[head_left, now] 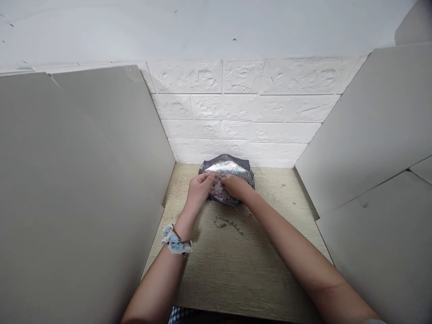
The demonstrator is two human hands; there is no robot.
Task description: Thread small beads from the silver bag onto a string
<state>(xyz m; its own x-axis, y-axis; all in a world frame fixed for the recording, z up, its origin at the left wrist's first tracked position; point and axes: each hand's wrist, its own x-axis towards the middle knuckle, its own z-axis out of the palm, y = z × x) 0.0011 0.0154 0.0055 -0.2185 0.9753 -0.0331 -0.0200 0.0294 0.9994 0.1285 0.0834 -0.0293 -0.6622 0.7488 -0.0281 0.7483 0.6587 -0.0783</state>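
Observation:
A shiny silver pouch [227,167] with a flowery, glittery front lies against the back wall on the wooden table. My left hand [201,188], with a blue scrunchie [175,240] round its wrist, is at the pouch's left part; its thumb and forefinger are pinched on something small and orange. Close beside it, my right hand [232,185] is over the pouch's middle with curled fingers, and what they hold is hidden. Nearer to me, a short curved string of beads [229,221] rests on the table.
Grey panels stand on the left [84,180] and right [364,135] of the table [229,274]. A white brick-patterned wall [236,108] closes off the back. Tiny bits lie on the table right of the pouch.

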